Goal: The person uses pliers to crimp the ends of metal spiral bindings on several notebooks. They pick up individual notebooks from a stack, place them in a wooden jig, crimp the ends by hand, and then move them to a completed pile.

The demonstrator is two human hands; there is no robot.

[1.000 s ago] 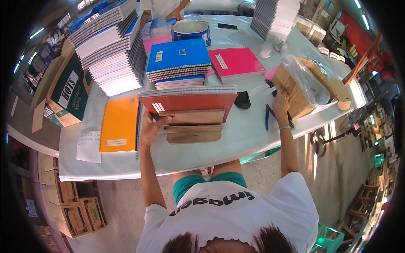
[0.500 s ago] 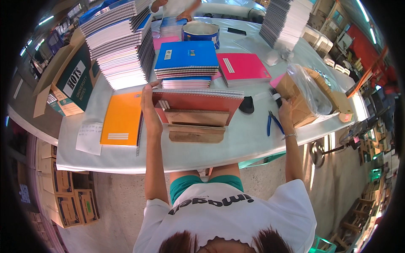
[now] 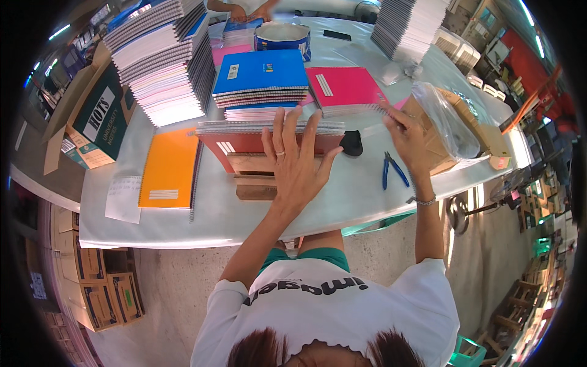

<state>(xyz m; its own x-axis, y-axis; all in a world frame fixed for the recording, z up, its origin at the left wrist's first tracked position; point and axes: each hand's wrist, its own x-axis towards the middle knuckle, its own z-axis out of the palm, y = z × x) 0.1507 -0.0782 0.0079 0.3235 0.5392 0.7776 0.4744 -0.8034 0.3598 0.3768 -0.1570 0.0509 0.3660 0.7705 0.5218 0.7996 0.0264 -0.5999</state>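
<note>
A red notebook (image 3: 211, 147) stands on its edge against a wooden stand (image 3: 255, 188), its row of binding holes and pages facing up. Across its front and top edge lies my left hand (image 3: 295, 153), fingers spread and a ring on one. My right hand (image 3: 406, 137) is raised at the right, beside the brown box and by the pink notebook's near corner. Its fingertips are pressed together; whatever they hold is too small to make out. Blue-handled pliers (image 3: 394, 170) lie below that hand, and a small black object (image 3: 352, 143) rests beside the red notebook.
Behind stand a stack of blue notebooks (image 3: 263, 73), a pink notebook (image 3: 348, 85) and a blue tub (image 3: 282, 44). An orange notebook (image 3: 166, 168) and paper lie left, below tall notebook piles (image 3: 159, 73). An opened carton (image 3: 428, 116) sits right. Another person's hands (image 3: 247, 13) work at the far side.
My left hand has moved from the notebook's left end to spread over its middle. The right hand has risen from beside the box, and the black item with a white band is no longer visible.
</note>
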